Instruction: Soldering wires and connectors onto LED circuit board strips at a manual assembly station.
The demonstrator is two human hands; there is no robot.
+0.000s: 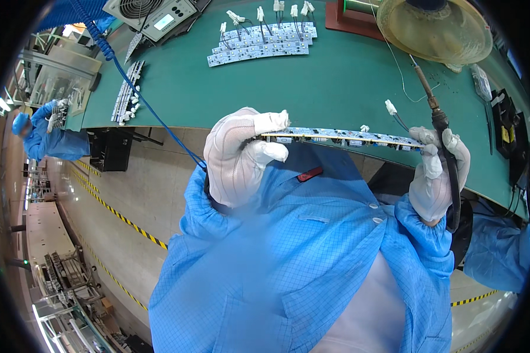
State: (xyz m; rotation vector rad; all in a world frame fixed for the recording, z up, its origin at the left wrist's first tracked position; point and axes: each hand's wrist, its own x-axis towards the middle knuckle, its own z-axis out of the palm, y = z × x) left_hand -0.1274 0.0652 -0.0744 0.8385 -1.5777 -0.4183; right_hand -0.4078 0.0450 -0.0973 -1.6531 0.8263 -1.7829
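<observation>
Where the board (pixel 343 137) ends, hands (pixel 234 160) (pixel 434 183) (gloved) grip.

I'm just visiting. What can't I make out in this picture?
All in the head view:
- Ends of the circuit strip: partly covered by the gripping left hand and right hand.
- Its small parts: too tiny, seen nearly edge-on.
- Top of the bowl-shaped shade: cut off by the upper edge.
- Part of the blue coat: veiled by a blurred patch.
- What the far worker handles: too small.
</observation>
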